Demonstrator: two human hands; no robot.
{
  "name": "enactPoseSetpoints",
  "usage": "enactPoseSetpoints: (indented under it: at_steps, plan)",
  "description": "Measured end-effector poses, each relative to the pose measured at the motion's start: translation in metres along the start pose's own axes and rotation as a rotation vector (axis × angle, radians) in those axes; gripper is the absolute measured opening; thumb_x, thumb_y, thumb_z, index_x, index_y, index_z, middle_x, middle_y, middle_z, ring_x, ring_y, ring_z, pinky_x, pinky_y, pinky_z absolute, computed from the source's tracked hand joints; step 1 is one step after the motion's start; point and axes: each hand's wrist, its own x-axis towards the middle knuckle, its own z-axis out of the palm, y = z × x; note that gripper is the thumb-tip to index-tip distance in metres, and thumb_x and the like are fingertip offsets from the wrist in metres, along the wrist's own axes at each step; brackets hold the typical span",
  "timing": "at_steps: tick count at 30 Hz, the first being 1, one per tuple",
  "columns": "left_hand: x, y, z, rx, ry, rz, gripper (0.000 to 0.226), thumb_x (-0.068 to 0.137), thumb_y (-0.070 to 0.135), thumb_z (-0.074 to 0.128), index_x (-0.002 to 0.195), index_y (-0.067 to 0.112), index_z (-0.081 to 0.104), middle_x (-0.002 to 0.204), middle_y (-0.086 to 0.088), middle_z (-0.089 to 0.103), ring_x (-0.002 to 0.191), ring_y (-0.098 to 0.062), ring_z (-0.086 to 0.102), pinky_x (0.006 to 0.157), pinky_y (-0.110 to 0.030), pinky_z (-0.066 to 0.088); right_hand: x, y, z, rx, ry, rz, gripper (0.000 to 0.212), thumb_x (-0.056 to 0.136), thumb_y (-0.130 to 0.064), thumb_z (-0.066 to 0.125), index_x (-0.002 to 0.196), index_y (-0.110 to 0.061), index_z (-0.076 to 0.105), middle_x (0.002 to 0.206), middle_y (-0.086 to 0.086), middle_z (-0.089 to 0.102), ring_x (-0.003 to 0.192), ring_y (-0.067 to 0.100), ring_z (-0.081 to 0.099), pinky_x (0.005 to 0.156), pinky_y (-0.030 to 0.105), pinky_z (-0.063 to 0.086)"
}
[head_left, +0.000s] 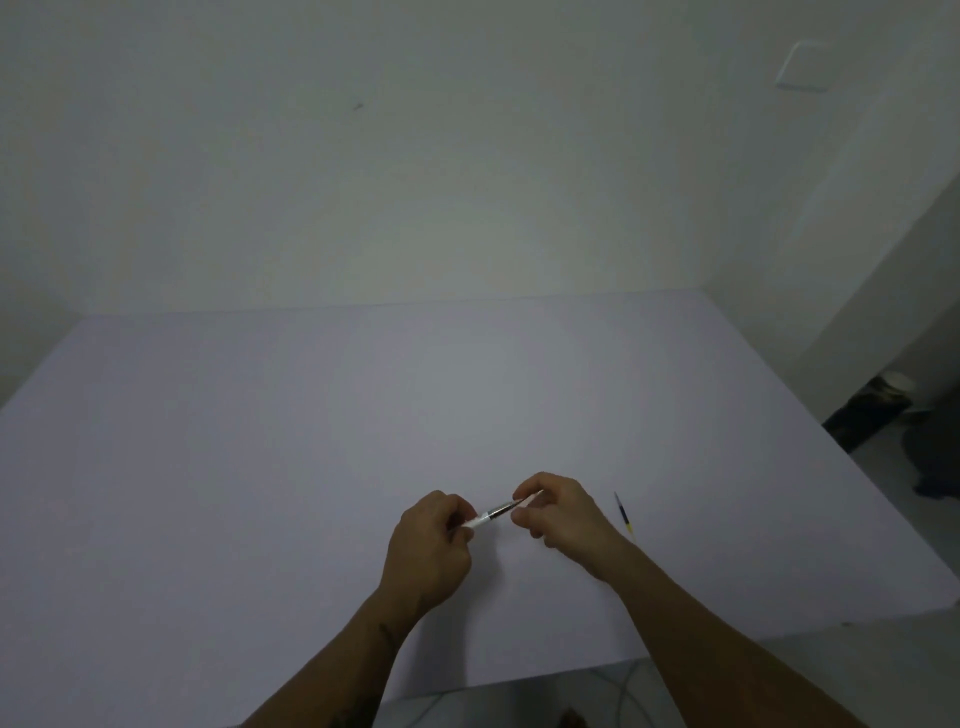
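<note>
A pale tabletop (260, 467) set against a bare wall fills most of the view. Just above its near part, the left hand (428, 551) and the right hand (563, 519) are held close together, each with fingers curled and pinching one end of a slim white pen (498, 512). The pen is thus kept clear of the surface, between the two hands. Its long axis runs from lower left, in the left hand, up to the right, in the right hand; which end carries the tip cannot be told. A darker, metallic section is seen at its middle. A thin refill (623, 514) lies on the tabletop just right of the right hand, so the work is judged about halfway: refill out, barrel not yet closed.
</note>
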Motion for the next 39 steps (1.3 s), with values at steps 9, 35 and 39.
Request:
enactPoseSetpoints:
  at_steps: [9,35,39]
  plan:
    - [0.001,0.013,0.0,0.088,-0.005,0.1,0.01,0.085,0.009,0.063,0.089,0.018,0.066,0.083,0.007,0.058,0.077,-0.013,0.055,0.071,-0.025,0.051,0.003,0.004,0.001,-0.108,0.071,-0.101,0.032,0.09,-0.02,0.064,0.059,-0.015,0.062,0.06,-0.001,0.055,0.052,0.012,0.045,0.05,0.022,0.036]
    - [-0.004,0.018,0.001,0.121,-0.018,0.124,0.012,0.085,0.01,0.06,0.089,0.019,0.067,0.088,0.003,0.064,0.08,-0.015,0.056,0.072,-0.028,0.051,0.001,-0.009,0.0,-0.188,0.055,0.101,0.048,0.091,-0.047,0.05,0.066,-0.01,0.07,0.067,0.002,0.068,0.057,0.016,0.061,0.071,0.037,0.056]
    - [-0.009,0.014,0.002,0.097,-0.022,0.06,0.011,0.086,0.01,0.062,0.089,0.019,0.067,0.088,0.003,0.065,0.08,-0.014,0.057,0.074,-0.03,0.053,-0.003,-0.003,-0.008,-0.167,-0.012,-0.032,0.011,0.079,-0.031,0.072,0.084,-0.021,0.071,0.076,0.002,0.07,0.07,0.018,0.065,0.069,0.031,0.052]
